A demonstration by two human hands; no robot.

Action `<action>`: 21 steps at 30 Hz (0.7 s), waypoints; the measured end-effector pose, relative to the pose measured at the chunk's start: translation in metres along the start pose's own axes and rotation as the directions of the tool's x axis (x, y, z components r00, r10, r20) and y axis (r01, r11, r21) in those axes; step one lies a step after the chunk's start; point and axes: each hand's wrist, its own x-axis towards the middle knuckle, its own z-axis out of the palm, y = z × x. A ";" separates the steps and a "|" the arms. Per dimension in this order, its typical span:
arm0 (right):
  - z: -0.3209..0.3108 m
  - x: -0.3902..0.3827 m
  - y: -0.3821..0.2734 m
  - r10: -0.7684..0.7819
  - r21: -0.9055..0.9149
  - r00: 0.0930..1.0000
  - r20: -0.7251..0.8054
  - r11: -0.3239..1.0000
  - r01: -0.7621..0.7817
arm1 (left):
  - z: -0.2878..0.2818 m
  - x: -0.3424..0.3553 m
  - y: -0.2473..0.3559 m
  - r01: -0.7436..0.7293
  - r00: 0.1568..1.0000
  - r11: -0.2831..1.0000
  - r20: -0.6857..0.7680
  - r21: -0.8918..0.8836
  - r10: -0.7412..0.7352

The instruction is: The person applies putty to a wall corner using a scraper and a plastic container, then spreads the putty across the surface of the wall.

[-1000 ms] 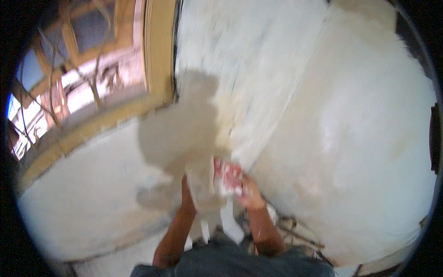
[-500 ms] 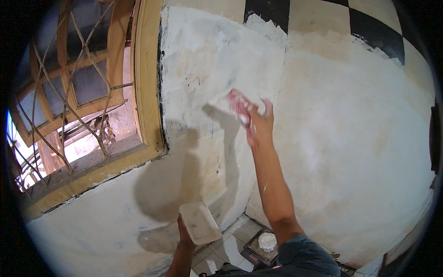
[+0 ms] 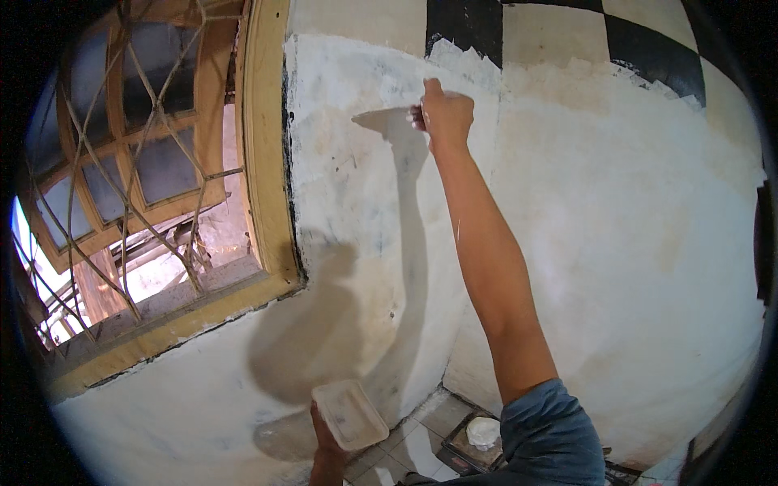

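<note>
My right hand (image 3: 447, 121) is raised to the upper part of the white-coated wall (image 3: 336, 170), near the corner. Its fingers are closed round a putty knife, which the hand now almost wholly hides; a pointed blade-like shadow falls on the wall to its left. White smears mark the fingertips. Low in front of me, my left hand (image 3: 326, 437) grips the left side of a shallow, pale rectangular tub (image 3: 350, 415), tilted so its inside shows. A thin whitish film covers the tub's inside.
At left, a yellow wooden window frame (image 3: 271, 146) with a wire grille edges the wall. Black and cream squares (image 3: 462, 28) run along the top. On the tiled floor a dark flat tray or case (image 3: 460, 445) carries a white lump (image 3: 483, 433).
My right hand has moved up the wall and turned, so the red, white-smeared putty knife seen before is now hidden. The left hand and tub sit slightly lower in the picture.
</note>
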 end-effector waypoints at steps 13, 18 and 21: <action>0.073 0.116 -0.035 -0.396 -0.587 0.918 0.010 0.741 0.325 | -0.021 0.001 0.002 -0.242 0.962 0.970 -0.127 0.019 0.243; 0.072 0.195 -0.073 -0.690 -0.705 0.701 -0.180 0.588 0.397 | -0.017 0.009 -0.012 -0.259 0.959 0.962 -0.139 -0.083 0.246; 0.025 0.117 -0.129 -0.106 -0.324 0.993 0.059 0.938 0.120 | -0.021 0.002 0.000 -0.351 0.909 0.936 -0.239 -0.001 0.341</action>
